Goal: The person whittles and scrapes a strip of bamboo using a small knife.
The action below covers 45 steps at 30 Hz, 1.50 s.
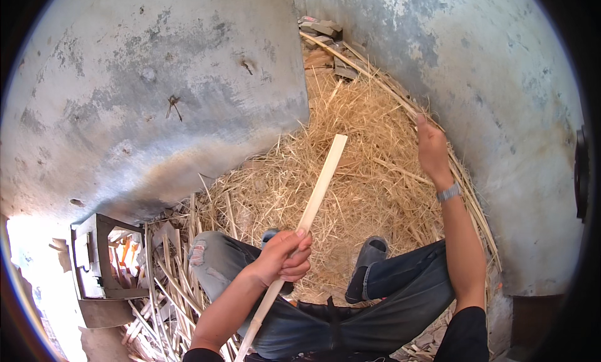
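My left hand [285,259] is closed around a flat, pale bamboo strip [323,182]. The strip slants from the lower edge up to a squared end over the shavings, in front of my knees. My right hand [433,152], with a metal-banded watch [448,192] at its wrist, reaches out to the long thin bamboo strips [383,83] lying along the right wall. Its fingers are curled at these strips, and their far side is hidden from view.
Curly bamboo shavings [369,137] cover the floor between two grey metal-like walls. Broken bricks [322,29] lie in the far corner. At lower left stand a dark open frame [94,255] and a heap of cut bamboo pieces [166,287]. My slippered foot [370,254] rests on the shavings.
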### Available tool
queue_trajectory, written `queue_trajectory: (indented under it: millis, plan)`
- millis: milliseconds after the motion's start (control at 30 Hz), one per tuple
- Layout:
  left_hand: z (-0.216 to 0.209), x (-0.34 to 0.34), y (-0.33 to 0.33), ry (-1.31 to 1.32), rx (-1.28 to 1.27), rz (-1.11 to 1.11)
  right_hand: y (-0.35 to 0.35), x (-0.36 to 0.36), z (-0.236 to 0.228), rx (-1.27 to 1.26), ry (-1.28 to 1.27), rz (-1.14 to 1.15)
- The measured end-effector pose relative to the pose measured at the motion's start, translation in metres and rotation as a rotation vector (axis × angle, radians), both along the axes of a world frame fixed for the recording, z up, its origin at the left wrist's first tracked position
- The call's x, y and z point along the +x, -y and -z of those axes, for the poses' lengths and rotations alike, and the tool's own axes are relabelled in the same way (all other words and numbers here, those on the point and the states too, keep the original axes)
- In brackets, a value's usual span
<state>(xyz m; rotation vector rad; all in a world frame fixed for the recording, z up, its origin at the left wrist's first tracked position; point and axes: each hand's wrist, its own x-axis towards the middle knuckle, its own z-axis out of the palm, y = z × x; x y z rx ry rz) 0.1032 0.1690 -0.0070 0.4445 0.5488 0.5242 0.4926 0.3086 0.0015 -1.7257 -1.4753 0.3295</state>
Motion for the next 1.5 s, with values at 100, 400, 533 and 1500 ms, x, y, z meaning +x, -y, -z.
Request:
queue_trajectory:
  millis: [100, 400, 533, 1500]
  plan:
    - [0.005, -0.002, -0.005, 0.096, -0.059, 0.02, 0.042, -0.059, -0.002, 0.055, -0.03, -0.271]
    - [0.003, -0.003, -0.006, 0.188, -0.152, 0.009, 0.117, -0.154, -0.016, -0.086, 0.262, -0.719]
    - [0.006, -0.004, -0.005, 0.099, -0.203, -0.049, 0.106, -0.155, -0.005, -0.119, 0.368, -0.691]
    - [0.017, 0.005, 0.013, -0.307, 0.276, -0.075, 0.074, -0.109, -0.012, -0.081, 0.082, -0.584]
